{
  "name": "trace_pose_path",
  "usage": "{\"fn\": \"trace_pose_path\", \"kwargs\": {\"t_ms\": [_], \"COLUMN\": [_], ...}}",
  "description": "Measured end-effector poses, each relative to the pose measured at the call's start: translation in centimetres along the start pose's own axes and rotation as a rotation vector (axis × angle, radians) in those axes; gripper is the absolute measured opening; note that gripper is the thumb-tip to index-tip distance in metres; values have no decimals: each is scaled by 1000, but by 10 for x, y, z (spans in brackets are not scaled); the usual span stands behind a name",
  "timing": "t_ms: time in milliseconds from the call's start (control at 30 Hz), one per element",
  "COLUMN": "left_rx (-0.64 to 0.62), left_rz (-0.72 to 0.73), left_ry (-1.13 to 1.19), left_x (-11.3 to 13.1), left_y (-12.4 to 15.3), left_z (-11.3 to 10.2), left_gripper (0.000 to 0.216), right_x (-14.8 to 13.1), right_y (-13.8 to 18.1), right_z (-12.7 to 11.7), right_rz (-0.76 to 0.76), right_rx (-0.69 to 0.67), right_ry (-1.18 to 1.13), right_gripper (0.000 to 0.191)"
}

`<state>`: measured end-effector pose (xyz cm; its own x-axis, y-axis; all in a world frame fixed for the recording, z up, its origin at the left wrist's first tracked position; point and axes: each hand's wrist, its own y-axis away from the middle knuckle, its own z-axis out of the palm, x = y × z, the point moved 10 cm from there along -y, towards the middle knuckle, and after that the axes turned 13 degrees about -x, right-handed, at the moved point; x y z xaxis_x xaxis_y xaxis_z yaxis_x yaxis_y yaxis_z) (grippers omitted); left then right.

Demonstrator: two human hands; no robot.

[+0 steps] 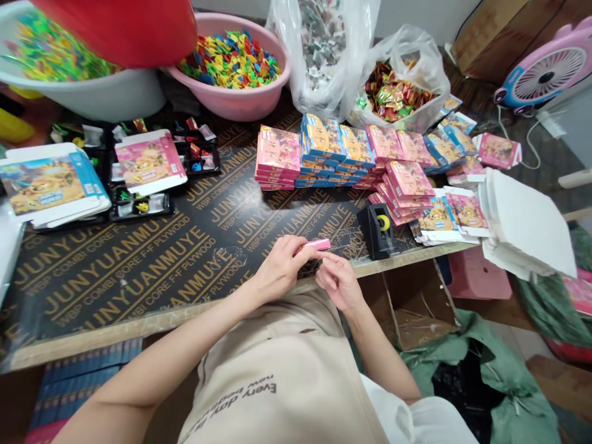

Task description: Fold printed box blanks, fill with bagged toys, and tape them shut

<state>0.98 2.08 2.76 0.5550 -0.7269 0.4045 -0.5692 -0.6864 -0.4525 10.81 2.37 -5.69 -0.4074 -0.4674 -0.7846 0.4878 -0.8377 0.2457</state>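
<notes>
Near the table's front edge, my left hand [285,264] is closed around a small pink box [319,244], seen edge-on and mostly hidden by the fingers. Just to its right is my right hand [340,280], its fingers curled and pinched together, the tips meeting my left fingertips below the box. Whether anything thin lies in that pinch I cannot make out. A black tape dispenser [375,229] with a yellow core stands to the right of both hands. Behind it are stacked pink boxes [407,185] and, further left, blue boxes [321,139].
Flattened cartons [50,182] lie over black compartment trays [203,157] at left. Along the back stand a pink basin [231,102] of small colourful pieces, a grey basin [115,95], a red container [124,31] and plastic bags [282,18]. White card [527,216] overhangs the right edge.
</notes>
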Motion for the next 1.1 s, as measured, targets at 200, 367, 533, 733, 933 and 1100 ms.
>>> {"fn": "trace_pose_path", "kwargs": {"t_ms": [200,367,533,733,933,1100], "left_rx": [19,-50,194,21,-26,144], "left_rz": [-110,9,92,2,-39,-574], "left_ry": [-82,-120,-313,-260,-217,-304], "left_x": [1,9,-46,-158,-155,-220], "left_y": [-11,-13,-33,-93,-75,7], "left_z": [2,-15,-82,-62,-46,-101], "left_gripper": [13,23,40,27,43,34], "right_x": [-19,-41,-36,-30,-32,-31], "right_y": [6,12,5,5,5,6], "right_z": [-23,-70,-82,-77,-76,-79], "right_rz": [-14,-104,-141,-139,-152,-171], "right_rx": [102,354,398,365,364,368], "right_ry": [512,930,1222,1267,1303,1342], "right_gripper": [45,65,56,52,53,55]}}
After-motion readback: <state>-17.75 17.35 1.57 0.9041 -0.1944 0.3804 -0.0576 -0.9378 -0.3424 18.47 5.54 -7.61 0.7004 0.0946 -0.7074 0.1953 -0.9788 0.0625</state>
